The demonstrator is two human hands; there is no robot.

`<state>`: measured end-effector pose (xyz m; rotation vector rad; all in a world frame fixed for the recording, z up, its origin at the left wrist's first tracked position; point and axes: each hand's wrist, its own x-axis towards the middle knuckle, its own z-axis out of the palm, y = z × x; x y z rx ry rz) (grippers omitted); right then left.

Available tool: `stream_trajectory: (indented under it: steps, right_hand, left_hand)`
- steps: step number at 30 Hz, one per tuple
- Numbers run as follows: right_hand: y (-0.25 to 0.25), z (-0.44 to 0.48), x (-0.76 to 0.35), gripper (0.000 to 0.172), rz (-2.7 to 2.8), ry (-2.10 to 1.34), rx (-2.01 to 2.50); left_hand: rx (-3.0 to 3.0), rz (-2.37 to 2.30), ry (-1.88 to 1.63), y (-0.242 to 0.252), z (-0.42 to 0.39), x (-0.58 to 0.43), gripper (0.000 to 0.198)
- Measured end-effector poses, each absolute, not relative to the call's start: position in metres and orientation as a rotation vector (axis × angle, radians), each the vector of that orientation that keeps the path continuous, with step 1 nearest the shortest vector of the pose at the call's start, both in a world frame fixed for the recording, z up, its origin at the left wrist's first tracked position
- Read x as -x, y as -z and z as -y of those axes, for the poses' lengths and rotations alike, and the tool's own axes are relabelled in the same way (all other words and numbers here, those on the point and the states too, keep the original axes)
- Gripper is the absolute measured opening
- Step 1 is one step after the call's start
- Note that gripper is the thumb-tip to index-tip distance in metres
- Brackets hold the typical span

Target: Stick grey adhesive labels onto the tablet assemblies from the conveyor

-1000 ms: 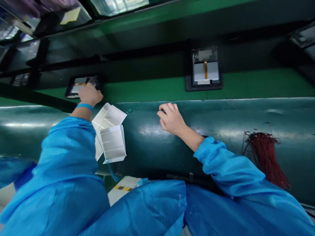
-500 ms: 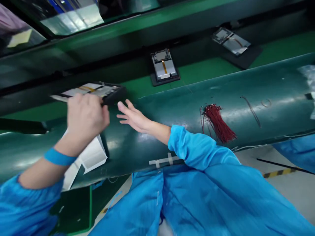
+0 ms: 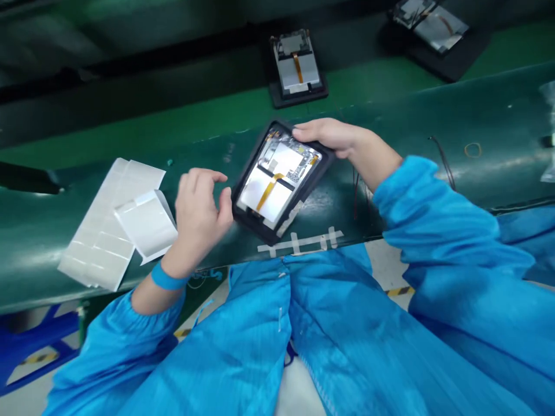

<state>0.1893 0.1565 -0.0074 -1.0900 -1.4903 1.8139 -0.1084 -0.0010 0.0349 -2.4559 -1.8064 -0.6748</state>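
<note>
An opened tablet (image 3: 280,179), its circuit board, silver battery and orange ribbon cable facing up, rests in a black tray-like holder, tilted above the bench. My right hand (image 3: 333,136) grips the holder's upper right corner, thumb on top. My left hand (image 3: 202,202), wearing a blue wristband (image 3: 168,277), is beside the left edge with thumb and forefinger apart. Its thumb tip is close to the holder; I cannot tell whether they touch. Thin dark red wires (image 3: 356,193) show beneath my right forearm, which hides the rest of them.
White label sheets (image 3: 99,231) and a folded white paper (image 3: 147,225) lie at the left. Two more opened tablets (image 3: 299,66) (image 3: 437,26) sit on black holders on the green strip behind. Whitish tape (image 3: 299,242) marks the front edge. A rubber band (image 3: 472,150) lies right.
The tablet in its holder has come from the green strip at the left to in front of me. My right hand has taken its corner; my left has let go. The view has tipped down.
</note>
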Motion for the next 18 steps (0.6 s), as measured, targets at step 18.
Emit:
stream_trajectory:
  steps: [18]
  right_hand:
    - [-0.016,-0.043,-0.290,0.014,1.916,-0.140,1.810]
  left_hand:
    - [2.236,2.694,0.447,0.029,0.009,0.101,0.026]
